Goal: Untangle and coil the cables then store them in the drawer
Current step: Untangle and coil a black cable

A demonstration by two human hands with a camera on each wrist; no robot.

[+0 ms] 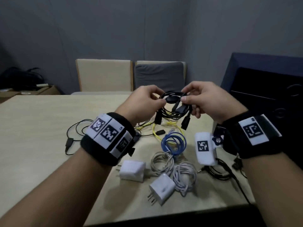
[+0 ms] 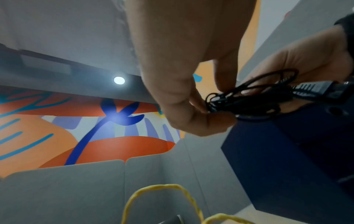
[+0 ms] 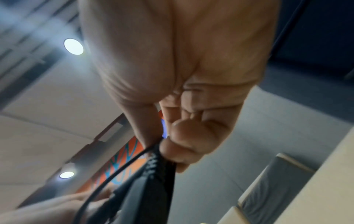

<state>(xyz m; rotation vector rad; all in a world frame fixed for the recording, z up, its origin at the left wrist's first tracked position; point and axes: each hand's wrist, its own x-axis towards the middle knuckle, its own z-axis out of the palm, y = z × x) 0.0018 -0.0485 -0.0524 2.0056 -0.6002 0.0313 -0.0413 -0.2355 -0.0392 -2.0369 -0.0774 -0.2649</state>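
A bundle of black cables (image 1: 174,106) with several plugs hangs in the air above the beige table (image 1: 41,122). My left hand (image 1: 148,99) pinches its left side and my right hand (image 1: 201,99) grips its right side. The left wrist view shows thumb and fingers pinching the black cable bundle (image 2: 247,100). In the right wrist view my fingers curl round a black plug and cord (image 3: 153,171). On the table lie a yellow cable (image 1: 159,128), a coiled blue cable (image 1: 173,142), a coiled grey cable (image 1: 162,161) and a coiled white cable (image 1: 186,176).
Two white chargers (image 1: 132,170) (image 1: 161,188) sit near the table's front. A thin black cable (image 1: 73,136) lies at the left, more black cable (image 1: 221,171) at the right edge. A dark blue cabinet (image 1: 268,82) stands at the right, two chairs (image 1: 105,76) behind the table.
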